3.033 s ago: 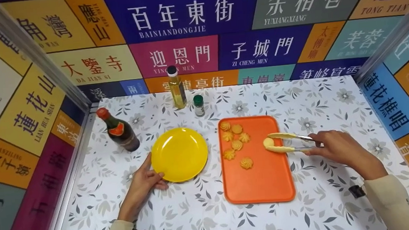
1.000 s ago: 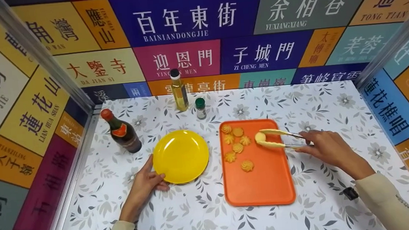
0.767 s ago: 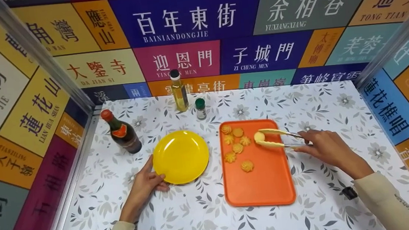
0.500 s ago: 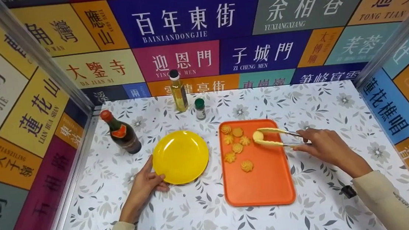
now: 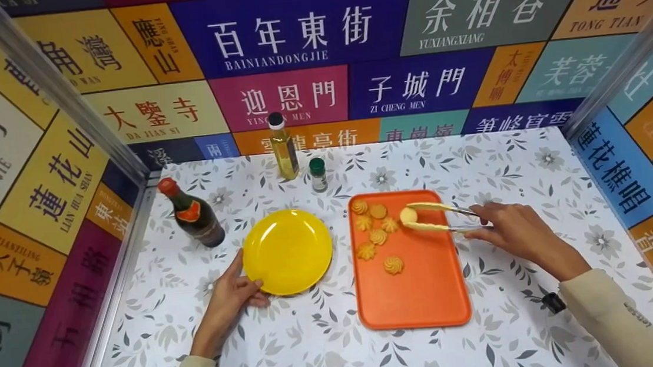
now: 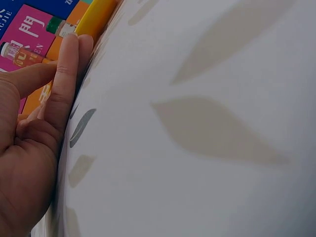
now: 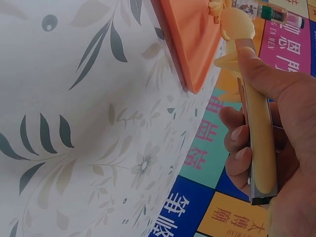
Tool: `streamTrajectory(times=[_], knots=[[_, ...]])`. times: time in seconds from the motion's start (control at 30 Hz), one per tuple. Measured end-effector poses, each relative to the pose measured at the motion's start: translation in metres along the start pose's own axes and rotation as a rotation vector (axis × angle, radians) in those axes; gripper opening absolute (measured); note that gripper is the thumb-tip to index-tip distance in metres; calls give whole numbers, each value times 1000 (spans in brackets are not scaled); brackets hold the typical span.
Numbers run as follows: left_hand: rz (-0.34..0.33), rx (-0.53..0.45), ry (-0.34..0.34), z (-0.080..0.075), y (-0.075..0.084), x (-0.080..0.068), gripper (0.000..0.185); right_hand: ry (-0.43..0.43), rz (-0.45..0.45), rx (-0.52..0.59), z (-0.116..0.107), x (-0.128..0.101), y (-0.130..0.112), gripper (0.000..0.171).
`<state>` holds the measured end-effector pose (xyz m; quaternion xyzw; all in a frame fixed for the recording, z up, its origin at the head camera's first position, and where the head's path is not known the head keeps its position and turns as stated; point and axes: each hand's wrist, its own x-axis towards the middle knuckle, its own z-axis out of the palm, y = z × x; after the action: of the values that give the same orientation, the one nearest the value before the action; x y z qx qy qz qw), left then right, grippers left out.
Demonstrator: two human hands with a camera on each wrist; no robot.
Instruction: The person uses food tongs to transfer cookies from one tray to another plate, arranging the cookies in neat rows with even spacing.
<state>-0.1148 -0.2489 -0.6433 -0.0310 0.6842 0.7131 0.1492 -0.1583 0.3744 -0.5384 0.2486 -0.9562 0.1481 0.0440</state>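
My right hand (image 5: 511, 232) grips a pair of tongs (image 5: 449, 229) with pale yellow tips. Between the tips is a round pale cookie (image 5: 408, 216), held over the orange tray (image 5: 425, 293). In the right wrist view, the thumb presses along one arm of the tongs (image 7: 259, 138) and the fingers curl round the other side. Several swirl-shaped cookies (image 5: 378, 237) lie on the tray's left half. My left hand (image 5: 231, 292) holds the yellow plate (image 5: 288, 252) at its lower left rim, thumb on the rim. In the left wrist view, the fingertips meet the plate's edge (image 6: 96, 19).
Left of the plate stands a dark bottle with a red cap (image 5: 196, 215). Farther back are an oil bottle (image 5: 285, 154) and a small green-capped jar (image 5: 318, 175). A floral cloth (image 5: 510, 321) covers the table, with printed panels (image 5: 301, 32) walling the back and sides.
The tongs and the cookie between their tips have moved left across the tray, closer to the other cookies. The left hand and the plate have stayed in place.
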Motion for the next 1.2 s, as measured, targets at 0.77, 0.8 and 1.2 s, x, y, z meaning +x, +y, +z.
streamTrajectory(times=[0.77,0.8,1.2], knots=[[-33,4,6,-1,-2,-1,95,34,-53,-18,1,11,-8,45],[-29,8,2,-1,-2,0,95,36,-59,-22,2,12,-9,45],[-46,22,9,-1,0,2,95,42,-84,-32,5,19,-14,45]])
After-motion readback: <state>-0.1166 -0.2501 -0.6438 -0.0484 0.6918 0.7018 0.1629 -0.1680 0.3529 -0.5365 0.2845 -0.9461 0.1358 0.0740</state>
